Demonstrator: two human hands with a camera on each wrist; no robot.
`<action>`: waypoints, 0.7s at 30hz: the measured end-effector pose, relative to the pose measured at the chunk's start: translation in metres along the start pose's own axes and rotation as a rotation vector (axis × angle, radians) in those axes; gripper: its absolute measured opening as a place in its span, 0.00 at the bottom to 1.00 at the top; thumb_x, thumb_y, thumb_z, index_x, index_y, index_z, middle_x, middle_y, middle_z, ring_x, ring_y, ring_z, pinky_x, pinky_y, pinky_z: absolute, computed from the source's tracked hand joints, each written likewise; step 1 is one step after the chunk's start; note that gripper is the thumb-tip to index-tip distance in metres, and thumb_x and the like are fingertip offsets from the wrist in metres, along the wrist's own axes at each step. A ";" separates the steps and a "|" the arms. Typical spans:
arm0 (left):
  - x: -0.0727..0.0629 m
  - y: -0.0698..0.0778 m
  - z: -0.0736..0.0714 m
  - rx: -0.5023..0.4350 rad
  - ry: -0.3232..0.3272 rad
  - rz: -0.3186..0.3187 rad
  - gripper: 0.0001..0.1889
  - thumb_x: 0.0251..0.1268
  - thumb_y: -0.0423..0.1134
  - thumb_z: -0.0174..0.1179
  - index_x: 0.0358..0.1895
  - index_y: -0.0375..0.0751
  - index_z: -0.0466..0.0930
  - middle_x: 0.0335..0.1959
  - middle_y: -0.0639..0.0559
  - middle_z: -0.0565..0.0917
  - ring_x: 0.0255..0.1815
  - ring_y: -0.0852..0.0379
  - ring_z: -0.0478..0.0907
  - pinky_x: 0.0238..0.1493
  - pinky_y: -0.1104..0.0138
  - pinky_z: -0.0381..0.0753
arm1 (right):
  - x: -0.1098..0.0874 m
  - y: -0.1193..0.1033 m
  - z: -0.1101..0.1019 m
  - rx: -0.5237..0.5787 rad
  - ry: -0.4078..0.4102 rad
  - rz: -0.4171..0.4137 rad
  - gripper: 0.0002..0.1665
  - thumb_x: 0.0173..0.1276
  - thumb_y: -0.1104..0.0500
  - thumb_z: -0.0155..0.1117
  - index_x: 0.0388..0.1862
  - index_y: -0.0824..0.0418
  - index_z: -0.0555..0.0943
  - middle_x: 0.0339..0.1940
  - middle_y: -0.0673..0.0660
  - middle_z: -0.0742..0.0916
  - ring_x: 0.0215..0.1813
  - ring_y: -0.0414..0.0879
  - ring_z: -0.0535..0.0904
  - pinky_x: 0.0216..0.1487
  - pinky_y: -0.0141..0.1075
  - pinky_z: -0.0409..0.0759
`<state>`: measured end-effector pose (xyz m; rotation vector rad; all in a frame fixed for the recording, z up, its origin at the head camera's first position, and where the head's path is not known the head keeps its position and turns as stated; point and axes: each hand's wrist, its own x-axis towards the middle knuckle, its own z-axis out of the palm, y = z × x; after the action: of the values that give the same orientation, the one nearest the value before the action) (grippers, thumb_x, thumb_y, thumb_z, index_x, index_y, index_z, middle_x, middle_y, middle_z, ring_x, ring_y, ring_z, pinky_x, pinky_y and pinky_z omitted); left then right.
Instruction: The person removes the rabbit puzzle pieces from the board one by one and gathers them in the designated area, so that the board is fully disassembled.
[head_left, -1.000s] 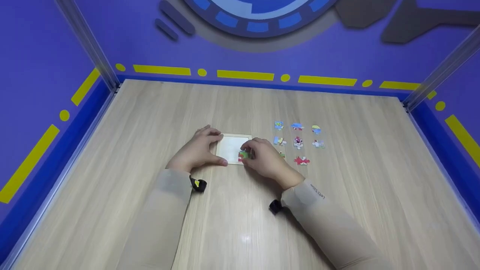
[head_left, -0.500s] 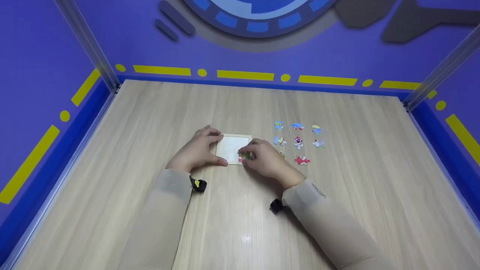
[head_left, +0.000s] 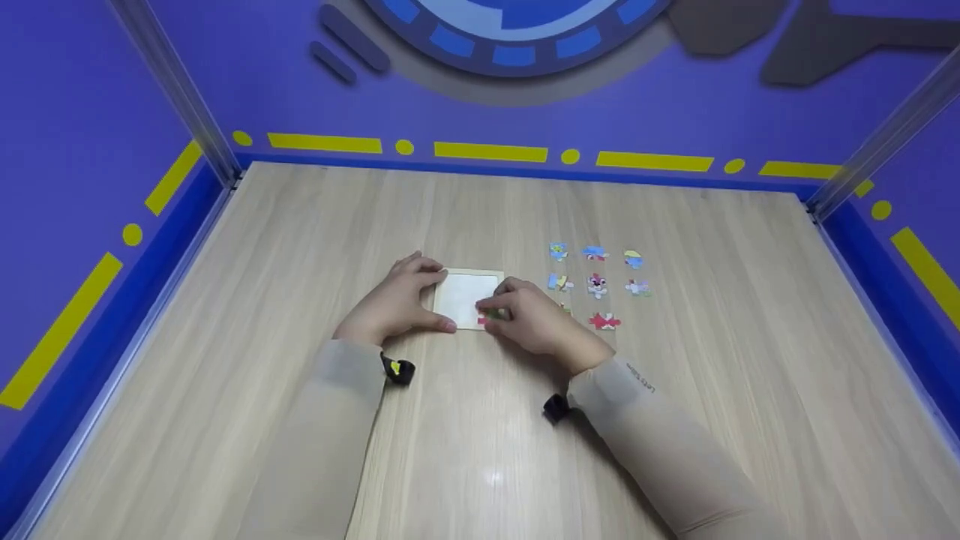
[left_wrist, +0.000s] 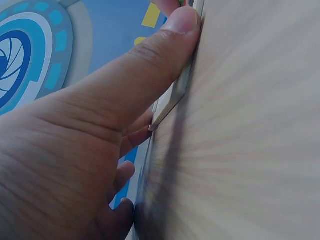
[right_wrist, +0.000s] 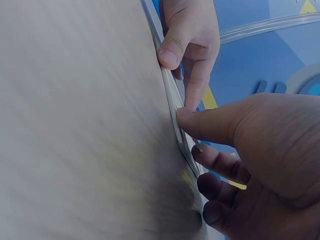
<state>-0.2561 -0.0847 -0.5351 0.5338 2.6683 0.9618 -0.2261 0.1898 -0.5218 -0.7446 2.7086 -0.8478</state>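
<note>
A small square wooden puzzle tray (head_left: 472, 271) with a pale bare floor lies on the table. My left hand (head_left: 401, 300) holds it by its left side, thumb at the near corner and fingers at the far one. In the left wrist view the thumb (left_wrist: 165, 45) lies along the tray's near edge. My right hand (head_left: 536, 319) pinches a red and green jigsaw piece (head_left: 483, 320) at the tray's near right corner. Fingers cover most of that piece, and the right wrist view shows only its thin edge. Whether it lies flat, I cannot tell.
Right of the tray, several jigsaw pieces lie in loose rows, among them a face piece (head_left: 597, 286) and a red piece (head_left: 604, 321). Another piece (head_left: 565, 308) is partly hidden behind my right hand. Blue-purple panels (head_left: 495, 112) border the wood-grain table (head_left: 337, 217).
The right hand's fingertips have shifted slightly down over the jigsaw piece, so less of it shows. My left hand and the tray have stayed in place.
</note>
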 end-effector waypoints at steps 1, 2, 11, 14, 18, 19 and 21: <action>0.000 0.000 0.000 0.001 -0.001 0.000 0.59 0.53 0.61 0.89 0.87 0.41 0.72 0.89 0.52 0.69 0.99 0.41 0.42 0.99 0.42 0.51 | 0.000 0.000 0.000 0.001 -0.004 0.004 0.20 0.81 0.58 0.74 0.69 0.59 0.91 0.61 0.61 0.88 0.55 0.52 0.80 0.58 0.45 0.83; 0.000 0.001 0.000 0.002 -0.001 0.000 0.59 0.54 0.61 0.88 0.87 0.41 0.72 0.89 0.51 0.69 0.99 0.41 0.42 0.99 0.42 0.51 | 0.000 0.000 0.000 0.002 -0.005 0.007 0.20 0.81 0.58 0.74 0.69 0.58 0.91 0.61 0.61 0.88 0.54 0.52 0.80 0.58 0.45 0.84; 0.002 0.000 0.001 0.026 -0.003 0.013 0.58 0.54 0.62 0.88 0.86 0.41 0.73 0.89 0.50 0.70 0.99 0.41 0.44 0.99 0.43 0.52 | -0.007 -0.005 -0.013 0.066 0.001 0.008 0.22 0.84 0.57 0.71 0.72 0.59 0.88 0.63 0.59 0.87 0.55 0.50 0.80 0.58 0.43 0.83; 0.002 0.001 0.001 0.028 -0.004 0.011 0.58 0.54 0.62 0.88 0.86 0.41 0.73 0.89 0.51 0.70 0.99 0.42 0.44 0.99 0.44 0.52 | -0.014 -0.008 -0.024 0.085 0.015 0.004 0.21 0.86 0.58 0.69 0.73 0.58 0.88 0.64 0.57 0.86 0.58 0.52 0.81 0.60 0.45 0.84; 0.003 -0.001 0.001 0.028 -0.005 0.009 0.58 0.54 0.62 0.88 0.86 0.41 0.73 0.89 0.50 0.70 0.99 0.42 0.44 0.99 0.45 0.50 | -0.029 -0.005 -0.038 0.076 0.036 -0.021 0.21 0.86 0.57 0.68 0.73 0.59 0.87 0.65 0.57 0.86 0.62 0.54 0.83 0.61 0.46 0.85; 0.002 -0.001 0.001 0.028 -0.004 0.008 0.58 0.54 0.61 0.89 0.86 0.41 0.73 0.88 0.50 0.70 0.99 0.42 0.44 0.99 0.45 0.50 | -0.034 -0.004 -0.041 0.069 0.043 -0.028 0.21 0.86 0.58 0.69 0.73 0.59 0.87 0.65 0.57 0.86 0.62 0.55 0.83 0.61 0.47 0.86; 0.002 -0.001 0.000 0.022 -0.001 0.005 0.58 0.54 0.60 0.89 0.86 0.41 0.73 0.88 0.50 0.70 0.99 0.42 0.44 0.99 0.45 0.50 | -0.044 0.000 -0.048 0.062 0.061 -0.049 0.21 0.85 0.59 0.69 0.72 0.60 0.87 0.64 0.57 0.87 0.63 0.55 0.84 0.62 0.49 0.87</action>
<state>-0.2579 -0.0849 -0.5362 0.5465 2.6807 0.9336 -0.2050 0.2357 -0.4813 -0.7878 2.7136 -0.9766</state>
